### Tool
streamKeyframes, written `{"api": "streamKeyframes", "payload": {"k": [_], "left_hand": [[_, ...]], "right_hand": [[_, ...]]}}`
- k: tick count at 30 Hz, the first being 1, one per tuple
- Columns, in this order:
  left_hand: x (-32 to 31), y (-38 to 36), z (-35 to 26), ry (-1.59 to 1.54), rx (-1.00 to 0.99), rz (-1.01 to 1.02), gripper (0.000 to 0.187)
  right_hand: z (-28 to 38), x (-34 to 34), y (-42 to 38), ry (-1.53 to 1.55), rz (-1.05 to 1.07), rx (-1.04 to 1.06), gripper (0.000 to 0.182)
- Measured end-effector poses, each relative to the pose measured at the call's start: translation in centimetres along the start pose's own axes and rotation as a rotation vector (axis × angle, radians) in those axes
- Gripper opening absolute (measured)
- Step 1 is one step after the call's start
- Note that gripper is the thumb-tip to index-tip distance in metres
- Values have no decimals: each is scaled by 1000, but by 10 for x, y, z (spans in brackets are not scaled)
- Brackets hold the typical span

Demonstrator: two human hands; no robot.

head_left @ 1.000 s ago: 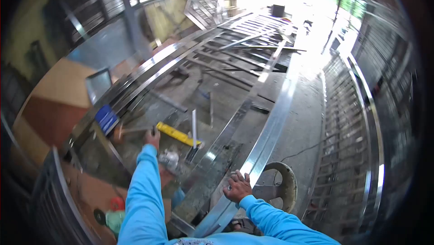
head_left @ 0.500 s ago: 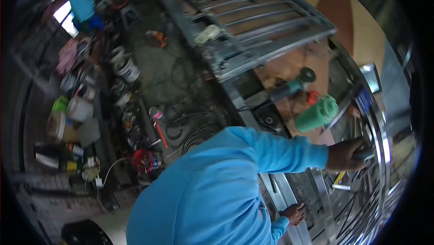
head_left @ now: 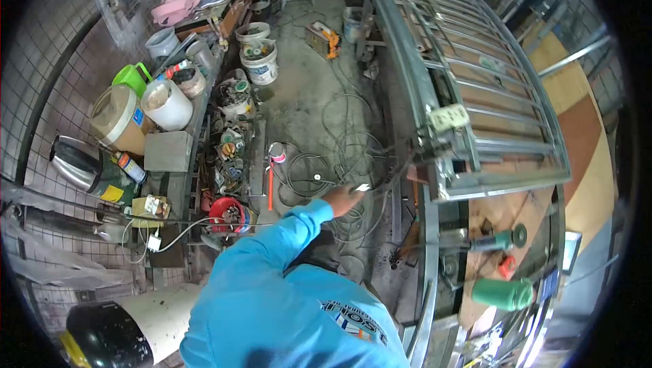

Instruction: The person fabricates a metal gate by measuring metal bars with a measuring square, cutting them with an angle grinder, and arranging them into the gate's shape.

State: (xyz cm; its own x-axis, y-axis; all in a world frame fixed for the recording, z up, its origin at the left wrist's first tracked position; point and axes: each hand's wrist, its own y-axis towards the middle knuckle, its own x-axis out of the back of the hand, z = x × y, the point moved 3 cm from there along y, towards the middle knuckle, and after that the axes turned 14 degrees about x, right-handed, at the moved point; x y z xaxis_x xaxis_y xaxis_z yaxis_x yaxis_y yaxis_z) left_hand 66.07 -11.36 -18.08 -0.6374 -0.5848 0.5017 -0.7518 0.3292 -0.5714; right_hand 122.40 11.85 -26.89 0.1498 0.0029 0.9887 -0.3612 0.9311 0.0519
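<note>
My left hand (head_left: 343,200) reaches forward over the floor from the blue sleeve (head_left: 292,232). Its fingers look closed around a small object with a pale, bright end (head_left: 363,187), too small to name. Below it lie coiled cables (head_left: 305,168) on the grey floor. To its left stand a pink-and-white can (head_left: 277,152) and a red-orange stick (head_left: 270,188). My right hand is out of view, below or behind my torso.
At right lies a large barred metal frame (head_left: 502,188) on a workbench, with a green bottle (head_left: 502,293) and an angle grinder (head_left: 499,240) nearby. Buckets (head_left: 259,62), a red pail (head_left: 229,215) and a kettle (head_left: 73,163) line the left. An orange tool (head_left: 331,41) lies ahead.
My view and body have swung left, away from the bench. My left hand has left the bench side and now extends over the floor. My right hand, earlier on a metal rail, has gone out of view.
</note>
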Motion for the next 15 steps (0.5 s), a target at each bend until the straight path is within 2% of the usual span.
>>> {"api": "streamKeyframes", "payload": {"k": [1,3,4,6,8,10,13,15], "left_hand": [[2,35,51,101,10,28,58],[17,74,133,45,131,-20,55],[33,80,165,-107,241,-110,51],[27,125,275,509,-47,-274,35],[64,128,319,436,164,-20,38],[68,144,401,344,591,82,45],[122,114,383,452,471,134,60],[163,108,344,405,623,102,68]], "right_hand": [[37,-3,9,42,64,59,37],[115,-10,24,116,211,164,36],[151,-13,32,152,278,209,36],[221,-22,42,216,416,276,34],[277,-29,51,253,538,328,33],[316,-29,56,269,642,368,32],[345,-24,64,266,756,404,31],[346,-22,71,246,816,442,30]]}}
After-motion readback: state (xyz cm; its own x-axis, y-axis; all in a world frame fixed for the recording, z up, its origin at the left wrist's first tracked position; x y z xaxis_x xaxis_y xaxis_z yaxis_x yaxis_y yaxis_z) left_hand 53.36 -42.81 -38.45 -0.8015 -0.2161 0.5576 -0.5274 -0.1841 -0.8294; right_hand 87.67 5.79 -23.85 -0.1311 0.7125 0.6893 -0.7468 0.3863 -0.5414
